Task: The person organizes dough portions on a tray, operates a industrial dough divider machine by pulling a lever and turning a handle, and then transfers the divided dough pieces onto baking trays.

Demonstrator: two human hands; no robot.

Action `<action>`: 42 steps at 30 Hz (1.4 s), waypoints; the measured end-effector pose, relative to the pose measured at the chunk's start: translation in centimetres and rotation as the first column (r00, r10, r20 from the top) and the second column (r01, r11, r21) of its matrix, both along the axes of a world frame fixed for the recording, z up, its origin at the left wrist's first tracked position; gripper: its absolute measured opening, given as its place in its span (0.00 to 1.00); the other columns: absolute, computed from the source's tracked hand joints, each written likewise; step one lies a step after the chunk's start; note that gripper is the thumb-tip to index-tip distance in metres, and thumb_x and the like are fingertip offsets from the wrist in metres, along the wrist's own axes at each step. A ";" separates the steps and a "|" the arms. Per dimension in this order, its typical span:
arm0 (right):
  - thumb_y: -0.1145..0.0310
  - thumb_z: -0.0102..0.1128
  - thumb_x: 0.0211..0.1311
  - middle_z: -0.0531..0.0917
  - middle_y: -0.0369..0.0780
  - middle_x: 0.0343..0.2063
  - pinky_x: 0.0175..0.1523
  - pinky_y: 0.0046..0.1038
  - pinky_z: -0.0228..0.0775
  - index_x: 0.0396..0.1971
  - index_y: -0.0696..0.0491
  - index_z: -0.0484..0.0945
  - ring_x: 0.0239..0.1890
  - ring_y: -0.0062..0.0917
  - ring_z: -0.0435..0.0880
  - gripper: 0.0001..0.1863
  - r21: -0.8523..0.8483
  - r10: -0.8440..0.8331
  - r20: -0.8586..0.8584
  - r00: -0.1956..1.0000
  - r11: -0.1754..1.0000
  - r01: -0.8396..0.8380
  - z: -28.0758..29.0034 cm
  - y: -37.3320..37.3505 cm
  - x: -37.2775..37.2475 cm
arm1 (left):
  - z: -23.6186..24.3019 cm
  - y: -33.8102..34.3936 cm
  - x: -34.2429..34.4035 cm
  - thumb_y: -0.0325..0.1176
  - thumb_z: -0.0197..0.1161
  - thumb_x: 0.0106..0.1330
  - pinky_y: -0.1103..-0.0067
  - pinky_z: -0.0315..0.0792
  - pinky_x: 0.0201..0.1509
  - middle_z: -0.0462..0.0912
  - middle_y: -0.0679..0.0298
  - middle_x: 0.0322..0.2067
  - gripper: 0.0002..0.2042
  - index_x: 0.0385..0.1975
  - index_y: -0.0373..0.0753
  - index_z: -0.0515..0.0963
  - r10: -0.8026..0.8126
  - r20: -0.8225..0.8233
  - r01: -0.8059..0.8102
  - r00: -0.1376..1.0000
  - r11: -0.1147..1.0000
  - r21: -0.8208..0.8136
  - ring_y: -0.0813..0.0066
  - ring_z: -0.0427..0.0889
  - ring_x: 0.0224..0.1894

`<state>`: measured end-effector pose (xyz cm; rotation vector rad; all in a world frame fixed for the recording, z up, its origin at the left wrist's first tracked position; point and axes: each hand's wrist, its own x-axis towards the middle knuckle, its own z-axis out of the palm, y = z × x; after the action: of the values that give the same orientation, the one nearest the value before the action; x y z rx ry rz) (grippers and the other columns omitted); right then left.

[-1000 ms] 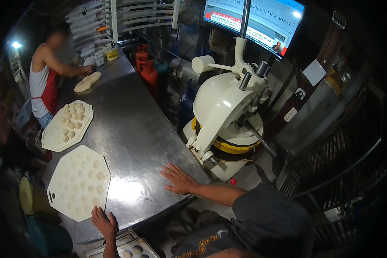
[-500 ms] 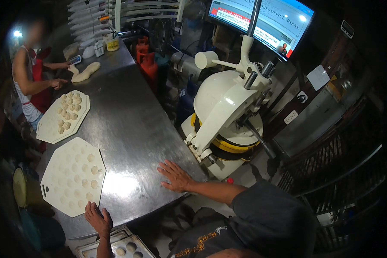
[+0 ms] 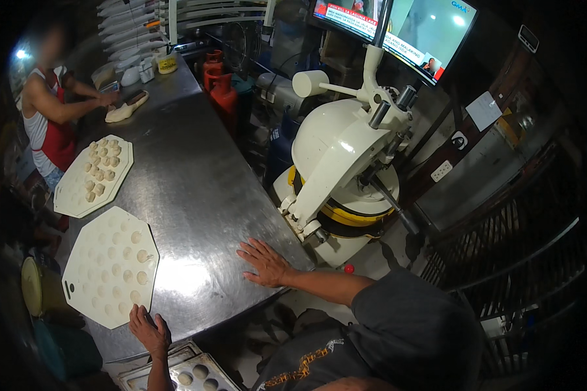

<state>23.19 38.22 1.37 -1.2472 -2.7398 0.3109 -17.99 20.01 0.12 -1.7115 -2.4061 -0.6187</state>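
Observation:
My right hand (image 3: 265, 262) lies flat on the shiny metal table (image 3: 195, 189) with its fingers spread, holding nothing. At the near left, my left hand (image 3: 149, 330) rests by the lower corner of a cream octagonal plate (image 3: 109, 267), fingers stretched out; its fingertips reach the rim. Rows of shallow round hollows cover this plate, and no dough lies in them. Beyond it, a second octagonal plate (image 3: 78, 203) carries several dough balls (image 3: 101, 156) bunched together.
Across the table a co-worker (image 3: 49, 124) in a red apron handles a long piece of dough (image 3: 127, 109). A large cream dough-dividing machine (image 3: 332, 156) stands at the table's right edge. Trays with round dough pieces (image 3: 195, 375) sit low beside my left arm. Red gas cylinders (image 3: 223, 98) stand behind.
The co-worker's hands have come together over the long dough, which has shifted shape. The picture on the wall screen has changed. My hands have stayed in place.

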 end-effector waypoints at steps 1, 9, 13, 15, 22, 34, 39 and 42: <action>0.43 0.45 0.73 0.51 0.44 0.77 0.81 0.43 0.31 0.76 0.50 0.54 0.80 0.40 0.41 0.39 0.002 0.003 -0.004 1.000 1.000 -0.003 -0.1 0.0 0.0 | 0.0 0.0 0.0 0.38 0.60 0.64 0.54 0.52 0.72 0.68 0.48 0.65 0.25 0.60 0.34 0.70 -0.006 -0.002 0.006 1.000 1.000 0.009 0.46 0.64 0.68; 0.42 0.44 0.74 0.51 0.44 0.77 0.81 0.43 0.30 0.76 0.50 0.54 0.80 0.39 0.41 0.39 0.015 -0.005 -0.006 1.000 1.000 0.005 -0.5 0.1 0.1 | 0.2 0.2 0.2 0.37 0.61 0.64 0.55 0.53 0.72 0.69 0.48 0.64 0.24 0.59 0.34 0.70 -0.010 0.004 0.010 1.000 1.000 0.012 0.46 0.65 0.67; 0.42 0.43 0.74 0.50 0.43 0.77 0.81 0.42 0.30 0.76 0.49 0.54 0.80 0.39 0.40 0.39 0.000 -0.005 0.027 1.000 1.000 0.005 0.0 0.2 -0.1 | 0.3 0.2 0.2 0.37 0.60 0.65 0.55 0.53 0.72 0.68 0.48 0.64 0.24 0.59 0.34 0.70 -0.006 0.005 0.006 1.000 1.000 0.016 0.46 0.64 0.67; 0.42 0.42 0.74 0.49 0.43 0.77 0.81 0.42 0.30 0.76 0.49 0.53 0.80 0.39 0.40 0.39 -0.013 -0.007 0.034 0.999 1.000 0.008 0.3 0.2 -0.1 | 0.2 0.1 0.2 0.37 0.60 0.65 0.55 0.53 0.72 0.68 0.48 0.64 0.24 0.59 0.34 0.70 -0.008 -0.007 0.008 1.000 1.000 0.024 0.46 0.64 0.67; 0.42 0.43 0.74 0.49 0.43 0.77 0.81 0.42 0.30 0.76 0.49 0.53 0.80 0.39 0.40 0.39 0.005 -0.014 0.021 1.000 1.000 0.014 0.3 -0.1 0.0 | 0.4 0.1 0.3 0.38 0.60 0.65 0.55 0.53 0.72 0.68 0.47 0.65 0.25 0.60 0.33 0.70 -0.017 0.013 0.017 1.000 1.000 0.019 0.45 0.64 0.68; 0.40 0.41 0.74 0.51 0.42 0.77 0.81 0.43 0.30 0.76 0.48 0.54 0.80 0.38 0.40 0.39 -0.001 -0.024 0.004 1.000 1.000 0.024 0.1 0.0 0.1 | 0.8 0.1 0.8 0.44 0.55 0.69 0.54 0.54 0.71 0.70 0.45 0.63 0.25 0.57 0.29 0.72 -0.020 -0.027 0.020 0.999 1.000 0.010 0.45 0.65 0.67; 0.40 0.41 0.74 0.51 0.42 0.77 0.82 0.43 0.27 0.76 0.49 0.53 0.80 0.38 0.40 0.39 0.022 -0.016 -0.022 1.000 1.000 0.017 -0.4 0.1 0.0 | 0.7 0.1 0.7 0.45 0.54 0.69 0.54 0.54 0.71 0.70 0.45 0.62 0.26 0.58 0.29 0.71 -0.028 -0.029 0.029 0.999 0.999 0.023 0.46 0.65 0.67; 0.40 0.40 0.74 0.50 0.41 0.77 0.82 0.43 0.27 0.76 0.49 0.53 0.80 0.38 0.40 0.39 0.036 -0.017 -0.039 0.999 0.999 0.018 -0.7 0.0 0.2 | 0.1 0.1 0.6 0.45 0.54 0.69 0.55 0.54 0.71 0.70 0.46 0.63 0.25 0.58 0.30 0.71 -0.024 -0.028 0.025 0.999 1.000 0.018 0.47 0.65 0.67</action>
<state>23.43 38.19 0.64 -1.2425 -2.6888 0.2796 -17.39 20.12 0.24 -1.7330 -2.3565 -0.6141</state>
